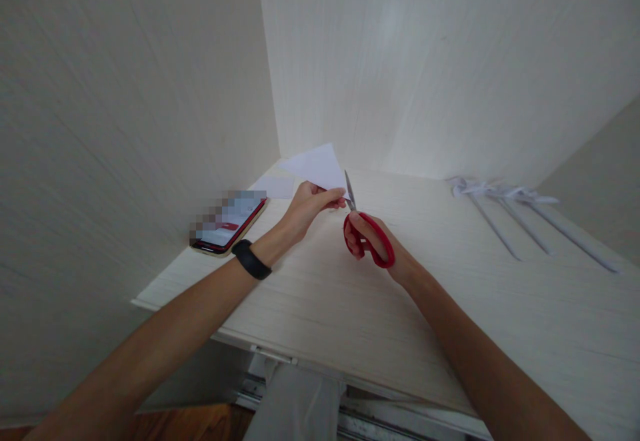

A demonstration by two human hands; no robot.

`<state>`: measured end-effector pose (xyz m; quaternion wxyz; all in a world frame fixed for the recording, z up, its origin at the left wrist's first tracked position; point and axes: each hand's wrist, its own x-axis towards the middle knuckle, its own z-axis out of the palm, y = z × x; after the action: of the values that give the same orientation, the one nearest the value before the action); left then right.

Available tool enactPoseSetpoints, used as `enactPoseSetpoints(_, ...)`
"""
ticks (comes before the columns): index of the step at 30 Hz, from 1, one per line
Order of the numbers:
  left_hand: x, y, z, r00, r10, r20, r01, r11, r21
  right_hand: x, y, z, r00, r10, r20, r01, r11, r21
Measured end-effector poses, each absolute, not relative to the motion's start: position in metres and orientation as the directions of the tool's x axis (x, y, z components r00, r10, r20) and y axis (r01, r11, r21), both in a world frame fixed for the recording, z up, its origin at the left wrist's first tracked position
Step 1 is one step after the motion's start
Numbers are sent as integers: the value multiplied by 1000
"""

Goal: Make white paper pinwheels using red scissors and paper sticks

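My left hand point(307, 206) pinches the near corner of a folded white paper triangle point(320, 166) and holds it up over the pale wooden desk point(450, 294). A black band sits on that wrist. My right hand point(373, 244) grips red-handled scissors point(367, 234), fingers through the loops. The metal blades point up and away, with their tips at the right edge of the paper, right next to my left fingertips.
A phone point(229, 223) with a lit screen lies at the desk's left side. Another white sheet point(274, 186) lies flat beyond it. Three white paper stems with folded tops point(520, 218) lie at the right. Walls close in on the left and back.
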<state>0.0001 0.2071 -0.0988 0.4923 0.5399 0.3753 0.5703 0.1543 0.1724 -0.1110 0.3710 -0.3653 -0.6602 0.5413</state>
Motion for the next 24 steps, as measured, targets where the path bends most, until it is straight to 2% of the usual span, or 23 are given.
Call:
enactPoseSetpoints(12,1,207,-97,60,967,246,-193,-230,954,154,175,-116,-466,879,100,90,159,-983)
enactPoseSetpoints(19,2,206,-101,131,964,232,-148,-213,966,153,170,-109,-465,880,98,64,144,-988)
enactPoseSetpoints(24,3,204,-101,123,968,219,-142,-201,969,153,170,-111,-457,884,100,45,135,-990)
